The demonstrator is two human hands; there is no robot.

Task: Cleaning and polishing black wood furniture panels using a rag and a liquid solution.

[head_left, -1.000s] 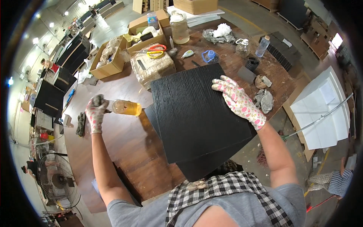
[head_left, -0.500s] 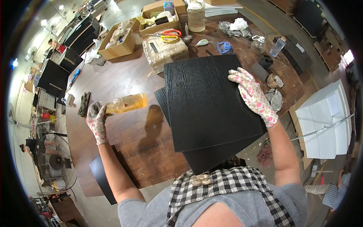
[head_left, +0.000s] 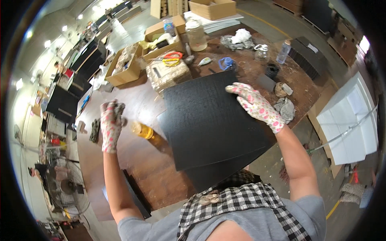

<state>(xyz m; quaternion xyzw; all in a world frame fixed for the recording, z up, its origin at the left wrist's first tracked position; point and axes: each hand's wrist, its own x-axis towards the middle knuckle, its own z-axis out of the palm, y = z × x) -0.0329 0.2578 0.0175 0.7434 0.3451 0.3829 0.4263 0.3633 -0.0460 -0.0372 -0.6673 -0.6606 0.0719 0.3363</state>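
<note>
In a floral glove, my left hand (head_left: 110,130) is raised over the left of the table, its fingers closed on a dark grey wad that looks like a rag (head_left: 119,109). To its right a clear bottle of amber liquid (head_left: 145,131) stands on the table, apart from the hand. A black wood-grain panel (head_left: 207,120) lies in front of me, on top of at least one other black panel (head_left: 209,176) that pokes out below it. Fingers stretched out, my gloved right hand (head_left: 257,105) rests over the panel's right edge.
Behind the panel sit a wrapped block (head_left: 167,76) with scissors (head_left: 172,59) on it, open cartons (head_left: 122,68) and a large jar (head_left: 196,36). A blue-capped bottle (head_left: 228,64) and crumpled rags (head_left: 285,109) lie right. A dark glove-like bundle (head_left: 95,130) is at left.
My left hand has let go of the amber bottle, which now stands on the table, and has risen away from it. The view has shifted; my right hand stays at the panel's edge.
</note>
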